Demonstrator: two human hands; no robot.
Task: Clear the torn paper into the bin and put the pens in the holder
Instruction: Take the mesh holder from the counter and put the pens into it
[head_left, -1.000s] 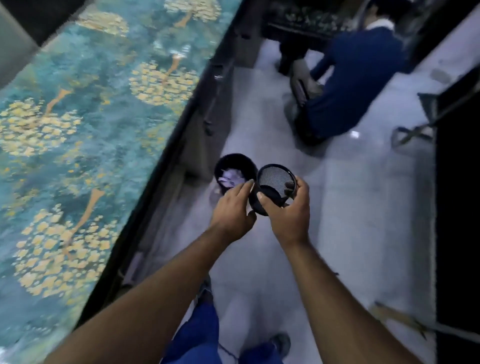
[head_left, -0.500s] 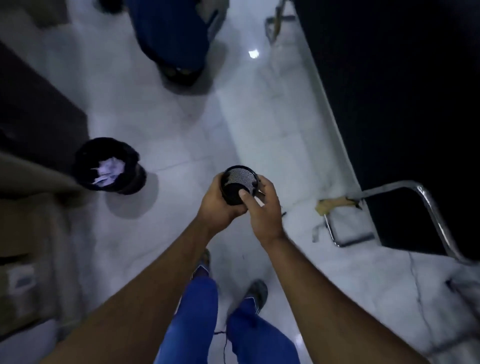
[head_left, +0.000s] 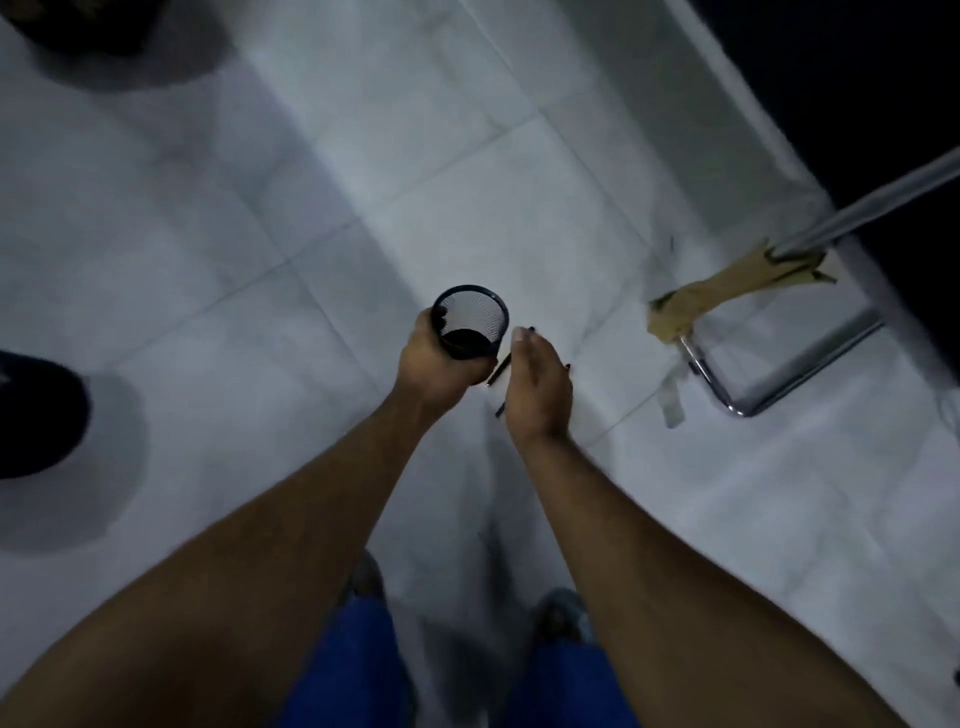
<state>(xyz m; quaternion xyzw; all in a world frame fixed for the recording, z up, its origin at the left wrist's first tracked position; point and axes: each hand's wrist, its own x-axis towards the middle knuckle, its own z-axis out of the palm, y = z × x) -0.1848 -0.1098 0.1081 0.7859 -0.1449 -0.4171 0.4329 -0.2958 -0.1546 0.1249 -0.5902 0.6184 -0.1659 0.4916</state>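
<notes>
My left hand (head_left: 434, 358) grips a black mesh pen holder (head_left: 471, 319) from the side and holds it upright above the white tiled floor. I see nothing inside the holder. My right hand (head_left: 537, 384) is just to its right, apart from it, with the fingers fairly straight and pointing down. Thin dark pens (head_left: 500, 368) show on the floor under that hand, mostly hidden by it. I cannot tell whether the fingers touch them. The black bin (head_left: 36, 415) stands at the left edge, with its inside out of view.
A chrome chair frame (head_left: 748, 405) with brown tape (head_left: 727, 286) on it stands to the right, in front of a dark wall (head_left: 883, 78). A grey strip (head_left: 672, 400) lies by the frame. My blue trouser legs and shoes are at the bottom.
My view has swung right and down, so the bin slid to the left edge. My right hand let go of the holder and moved down to the right over the pens.
</notes>
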